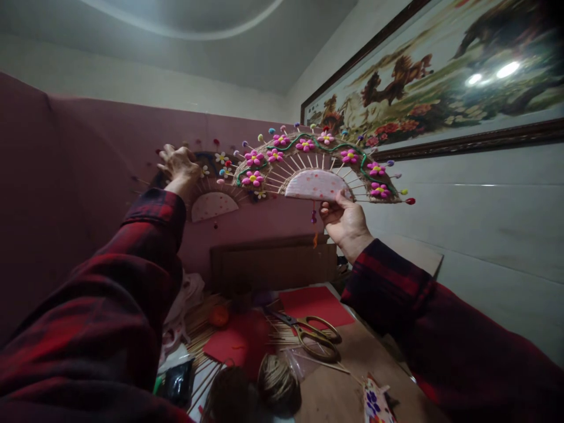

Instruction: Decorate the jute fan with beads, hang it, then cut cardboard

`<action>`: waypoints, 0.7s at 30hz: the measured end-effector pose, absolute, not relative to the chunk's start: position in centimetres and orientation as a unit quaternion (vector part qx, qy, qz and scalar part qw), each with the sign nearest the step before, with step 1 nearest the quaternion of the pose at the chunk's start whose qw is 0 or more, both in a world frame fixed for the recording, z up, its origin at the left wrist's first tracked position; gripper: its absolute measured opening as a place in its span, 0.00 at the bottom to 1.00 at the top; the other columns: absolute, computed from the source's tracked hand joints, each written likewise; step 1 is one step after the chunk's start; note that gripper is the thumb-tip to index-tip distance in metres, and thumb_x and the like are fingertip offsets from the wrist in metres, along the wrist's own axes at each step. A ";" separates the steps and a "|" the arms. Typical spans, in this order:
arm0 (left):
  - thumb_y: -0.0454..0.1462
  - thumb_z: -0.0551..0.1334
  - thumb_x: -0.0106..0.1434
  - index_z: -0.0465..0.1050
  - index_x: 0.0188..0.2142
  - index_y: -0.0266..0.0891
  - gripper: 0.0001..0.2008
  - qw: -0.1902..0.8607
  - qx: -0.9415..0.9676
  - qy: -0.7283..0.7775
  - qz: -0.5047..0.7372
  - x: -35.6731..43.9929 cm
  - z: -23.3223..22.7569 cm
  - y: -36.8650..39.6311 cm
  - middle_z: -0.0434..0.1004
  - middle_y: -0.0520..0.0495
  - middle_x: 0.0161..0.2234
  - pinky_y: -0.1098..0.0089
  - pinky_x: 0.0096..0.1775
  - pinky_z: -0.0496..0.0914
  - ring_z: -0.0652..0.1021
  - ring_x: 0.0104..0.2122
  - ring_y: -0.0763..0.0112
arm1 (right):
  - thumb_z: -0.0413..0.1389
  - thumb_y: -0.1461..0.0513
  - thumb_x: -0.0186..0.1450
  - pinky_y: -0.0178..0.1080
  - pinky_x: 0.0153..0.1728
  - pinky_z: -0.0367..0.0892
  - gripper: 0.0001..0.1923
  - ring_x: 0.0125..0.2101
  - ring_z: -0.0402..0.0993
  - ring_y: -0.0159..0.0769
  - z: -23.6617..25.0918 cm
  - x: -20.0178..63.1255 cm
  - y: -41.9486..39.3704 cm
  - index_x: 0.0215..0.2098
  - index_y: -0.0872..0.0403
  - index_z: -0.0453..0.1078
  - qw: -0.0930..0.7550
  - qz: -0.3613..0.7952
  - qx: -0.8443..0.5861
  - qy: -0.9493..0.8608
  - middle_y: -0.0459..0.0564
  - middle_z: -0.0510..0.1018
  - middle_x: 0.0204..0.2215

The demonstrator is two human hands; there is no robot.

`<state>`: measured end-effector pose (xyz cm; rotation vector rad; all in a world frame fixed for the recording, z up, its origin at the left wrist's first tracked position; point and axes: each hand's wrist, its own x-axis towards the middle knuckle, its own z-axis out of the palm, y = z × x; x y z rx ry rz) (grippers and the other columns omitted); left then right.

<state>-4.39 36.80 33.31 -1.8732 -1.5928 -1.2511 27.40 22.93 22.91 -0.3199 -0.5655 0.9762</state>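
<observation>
My right hand (346, 220) holds up a handmade fan (315, 167) by its pink dotted half-round base. The fan has wooden sticks spread out, pink flowers, a green cord and coloured beads on the stick tips. My left hand (178, 164) is raised against the dark red backdrop (79, 153), its fingers on the top edge of a second, similar fan (214, 191) that lies flat against it. The two fans overlap at their edges. Both sleeves are red and dark plaid.
Below, a table (348, 388) carries gold-handled scissors (315, 335), red paper sheets (315, 302), a bundle of wooden sticks (205, 320), balls of twine (277, 385) and a small patterned piece (374, 405). A framed horse painting (440, 76) hangs on the right wall.
</observation>
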 end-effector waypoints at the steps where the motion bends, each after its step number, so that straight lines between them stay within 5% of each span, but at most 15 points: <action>1: 0.40 0.51 0.65 0.65 0.47 0.33 0.15 0.192 -0.640 -0.580 -0.466 -4.4 33.3 36.7 0.59 0.43 0.50 0.41 0.51 0.43 0.48 0.53 0.48 | 0.50 0.66 0.66 0.28 0.15 0.62 0.11 0.14 0.66 0.26 22.8 27.3 22.9 0.25 0.54 0.63 0.832 0.462 -0.151 -0.267 0.39 0.67 0.13; 12: 0.42 0.63 0.57 0.75 0.36 0.39 0.10 0.225 -0.578 -0.548 -0.561 -4.1 32.4 36.8 0.62 0.44 0.51 0.55 0.52 0.56 0.61 0.52 0.54 | 0.51 0.66 0.64 0.28 0.15 0.63 0.09 0.14 0.66 0.26 22.8 27.1 24.4 0.26 0.54 0.64 0.828 0.480 -0.139 -0.255 0.39 0.69 0.13; 21: 0.35 0.64 0.53 0.74 0.33 0.39 0.06 0.238 -0.603 -0.500 -0.574 -3.3 30.6 36.7 0.65 0.40 0.51 0.51 0.52 0.57 0.61 0.54 0.49 | 0.54 0.65 0.63 0.28 0.15 0.61 0.07 0.14 0.66 0.26 23.8 25.3 25.3 0.27 0.52 0.63 0.823 0.491 -0.123 -0.258 0.37 0.69 0.14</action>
